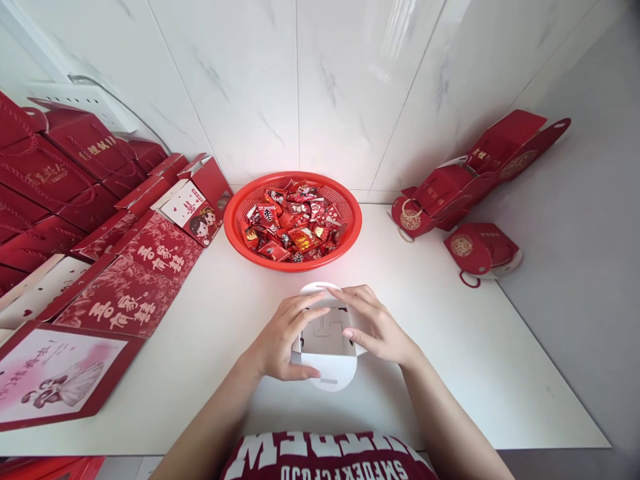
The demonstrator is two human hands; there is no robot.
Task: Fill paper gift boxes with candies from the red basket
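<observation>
An open-topped cardboard candy box (329, 367) stands at the front middle of the table, its white inner side showing and its rounded flaps spread towards the front and back. My left hand (285, 337) grips its left side, thumb on the front flap and fingertips over the back edge. On the other side, my right hand (377, 327) holds the right wall, with its fingertips on the back flap and the thumb at the opening. No sweets show in the visible part of the box; its outer faces are mostly hidden.
Behind the box stands a red plastic basket (233, 233) of wrapped sweets (295, 220). Several folded red boxes (483, 243) are at the right by the grey wall. Red gift bags (45, 173) and printed boxes (145, 273) crowd the left. A tiled wall (260, 87) bounds the white table (450, 373).
</observation>
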